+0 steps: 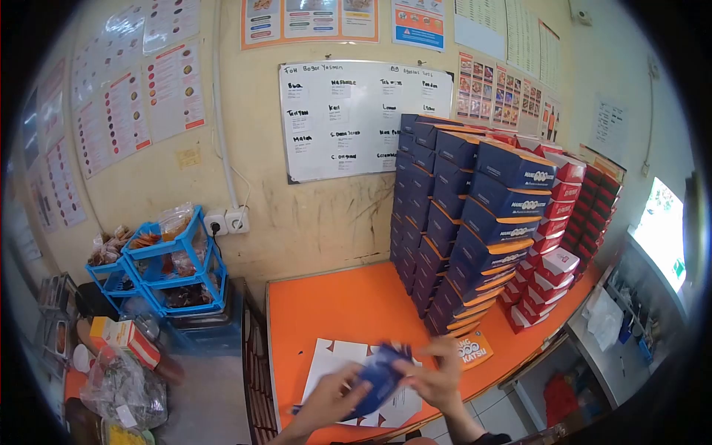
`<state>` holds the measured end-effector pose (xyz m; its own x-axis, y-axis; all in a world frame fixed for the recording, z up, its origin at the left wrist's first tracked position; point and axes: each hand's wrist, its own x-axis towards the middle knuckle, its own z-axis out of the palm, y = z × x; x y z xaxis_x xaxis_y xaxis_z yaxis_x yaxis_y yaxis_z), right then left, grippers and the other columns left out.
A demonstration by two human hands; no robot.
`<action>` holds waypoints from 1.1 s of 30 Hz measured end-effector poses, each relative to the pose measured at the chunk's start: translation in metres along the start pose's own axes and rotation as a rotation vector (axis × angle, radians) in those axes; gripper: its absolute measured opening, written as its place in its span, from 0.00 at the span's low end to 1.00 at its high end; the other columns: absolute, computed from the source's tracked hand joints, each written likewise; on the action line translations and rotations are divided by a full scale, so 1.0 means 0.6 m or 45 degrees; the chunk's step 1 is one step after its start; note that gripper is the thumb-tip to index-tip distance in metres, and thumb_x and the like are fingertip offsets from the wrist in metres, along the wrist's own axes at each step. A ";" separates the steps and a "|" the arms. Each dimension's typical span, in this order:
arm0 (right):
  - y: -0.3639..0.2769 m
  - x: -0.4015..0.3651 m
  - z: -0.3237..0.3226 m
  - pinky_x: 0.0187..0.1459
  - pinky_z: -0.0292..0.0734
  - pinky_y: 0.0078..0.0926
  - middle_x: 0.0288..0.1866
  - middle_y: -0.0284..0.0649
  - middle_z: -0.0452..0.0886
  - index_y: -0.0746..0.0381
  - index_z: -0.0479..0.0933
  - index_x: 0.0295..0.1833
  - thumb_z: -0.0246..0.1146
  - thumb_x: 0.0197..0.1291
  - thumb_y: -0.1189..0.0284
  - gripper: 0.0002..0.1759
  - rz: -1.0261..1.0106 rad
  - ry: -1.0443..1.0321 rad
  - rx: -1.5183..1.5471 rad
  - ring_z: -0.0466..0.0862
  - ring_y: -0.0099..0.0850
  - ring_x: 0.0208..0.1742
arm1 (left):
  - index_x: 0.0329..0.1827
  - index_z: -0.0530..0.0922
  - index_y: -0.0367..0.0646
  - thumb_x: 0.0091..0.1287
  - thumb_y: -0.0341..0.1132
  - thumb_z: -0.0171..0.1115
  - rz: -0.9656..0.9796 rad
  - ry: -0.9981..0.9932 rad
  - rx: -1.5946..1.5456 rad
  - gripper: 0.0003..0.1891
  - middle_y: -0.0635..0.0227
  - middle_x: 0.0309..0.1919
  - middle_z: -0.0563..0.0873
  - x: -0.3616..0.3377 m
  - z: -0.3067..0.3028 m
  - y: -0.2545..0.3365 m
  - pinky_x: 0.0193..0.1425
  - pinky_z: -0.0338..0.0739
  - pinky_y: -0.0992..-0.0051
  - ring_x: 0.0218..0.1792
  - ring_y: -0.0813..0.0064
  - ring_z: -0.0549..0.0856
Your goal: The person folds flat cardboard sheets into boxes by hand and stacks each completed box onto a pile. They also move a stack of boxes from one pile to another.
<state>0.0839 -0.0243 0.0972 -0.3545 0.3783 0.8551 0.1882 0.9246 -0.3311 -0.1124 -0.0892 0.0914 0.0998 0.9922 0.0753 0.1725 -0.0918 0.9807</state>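
A dark blue cardboard food box (377, 384), partly folded and smeared by motion, is held above the orange table. My left hand (335, 399) grips its left side, fingers closed over the card. At the box's right end, my right hand (436, 377) has its thumb and fingers against the edge, with some fingers raised and blurred. Underneath lie flat white card sheets (317, 371), partly covered by the box and my hands. Just right of my right hand, an orange printed card (475, 348) rests by the stacks.
Tall stacks of folded blue boxes (493, 222) stand on the orange table (319, 300), with red-and-white boxes (545, 278) behind them to the right. At left are a blue tiered rack (174, 274) and a clear plastic bag (122, 393). A whiteboard (319, 159) hangs ahead.
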 end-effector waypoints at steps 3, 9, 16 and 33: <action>-0.007 -0.042 0.038 0.30 0.67 0.25 0.29 0.40 0.72 0.61 0.77 0.44 0.69 0.45 0.68 0.18 0.325 0.301 0.312 0.72 0.29 0.31 | 0.42 0.74 0.36 0.62 0.29 0.58 0.444 0.549 -0.619 0.08 0.70 0.27 0.79 0.038 0.011 -0.016 0.27 0.75 0.78 0.24 0.82 0.77; 0.014 -0.053 0.086 0.32 0.72 0.20 0.29 0.36 0.74 0.61 0.73 0.49 0.71 0.45 0.73 0.23 1.036 -0.019 0.299 0.77 0.25 0.31 | 0.44 0.72 0.35 0.64 0.25 0.52 0.044 0.453 -0.572 0.07 0.66 0.31 0.80 0.019 0.027 -0.017 0.28 0.74 0.81 0.26 0.81 0.80; 0.021 -0.008 0.046 0.25 0.70 0.14 0.26 0.36 0.77 0.64 0.80 0.34 0.68 0.48 0.77 0.06 0.826 0.126 0.280 0.78 0.18 0.28 | 0.38 0.73 0.32 0.64 0.26 0.50 0.263 0.698 -0.392 0.06 0.67 0.25 0.80 0.021 0.003 -0.028 0.27 0.74 0.81 0.20 0.79 0.79; 0.004 -0.031 0.103 0.25 0.76 0.17 0.25 0.37 0.78 0.66 0.81 0.31 0.67 0.47 0.80 0.04 0.363 -0.448 0.243 0.82 0.22 0.26 | 0.33 0.76 0.32 0.60 0.29 0.59 0.051 0.352 0.189 0.07 0.59 0.33 0.80 0.029 -0.034 -0.057 0.28 0.76 0.79 0.32 0.77 0.82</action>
<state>0.0346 -0.0265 0.0558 -0.6076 0.5788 0.5439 0.1633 0.7612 -0.6277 -0.1363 -0.0672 0.0630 -0.1571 0.9712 0.1791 0.3169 -0.1222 0.9405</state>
